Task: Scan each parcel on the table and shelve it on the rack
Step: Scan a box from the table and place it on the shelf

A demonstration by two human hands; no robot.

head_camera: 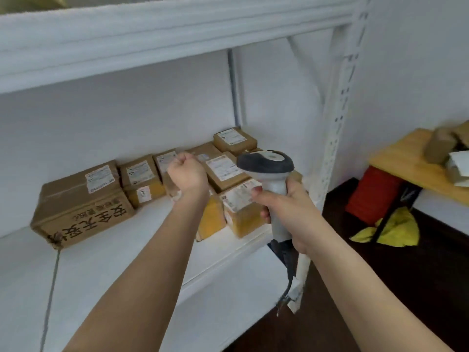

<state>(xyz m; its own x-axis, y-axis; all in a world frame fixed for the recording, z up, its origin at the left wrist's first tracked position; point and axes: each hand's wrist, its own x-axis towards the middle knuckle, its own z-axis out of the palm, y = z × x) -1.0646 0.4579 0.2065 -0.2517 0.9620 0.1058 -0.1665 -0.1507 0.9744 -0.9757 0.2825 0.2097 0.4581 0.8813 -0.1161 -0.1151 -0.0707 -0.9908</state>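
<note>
Several brown cardboard parcels (228,168) with white labels lie in a row on the white rack shelf (121,250). The largest parcel (81,201), printed with black characters, sits at the left end. My left hand (186,174) hovers over the middle parcels with its fingers curled into a fist, and nothing shows inside it. My right hand (281,212) grips the grey handle of a barcode scanner (265,162), whose dark head points toward the parcels. The scanner's cable hangs down below my hand.
The rack's white perforated upright (335,128) stands right of the scanner, with another shelf (152,34) overhead. At far right a wooden table (406,166) carries more parcels (441,146). Under it are a red object (373,196) and a yellow cloth (396,229) on the dark floor.
</note>
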